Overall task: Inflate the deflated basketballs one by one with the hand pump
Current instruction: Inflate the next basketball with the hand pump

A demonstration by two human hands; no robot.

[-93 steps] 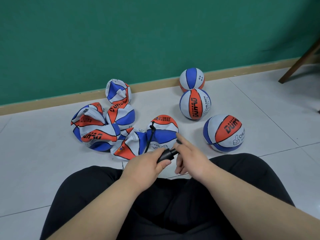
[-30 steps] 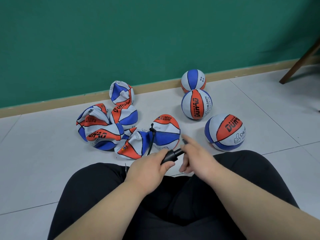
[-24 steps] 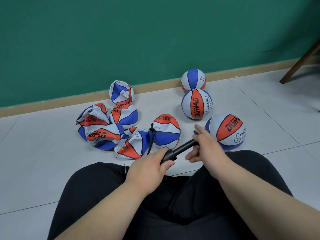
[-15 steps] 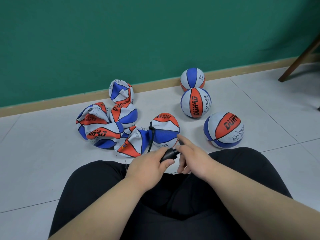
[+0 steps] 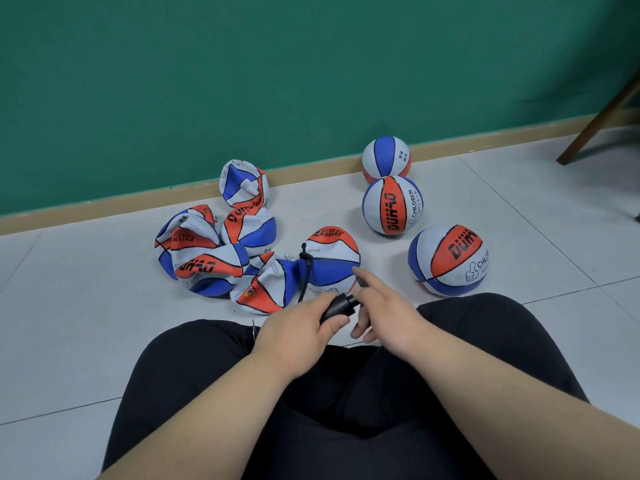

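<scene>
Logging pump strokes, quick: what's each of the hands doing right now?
Left hand: closed round the pump barrel.
Right hand: holding the pump handle, index finger straight.

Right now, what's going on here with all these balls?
A person sits on the floor pumping up basketballs. The left hand grips the black pump, the right hand holds its handle, pushed in. Its hose runs to a half-flat ball. Three round balls stand to the right; several flat ones lie left.
</scene>
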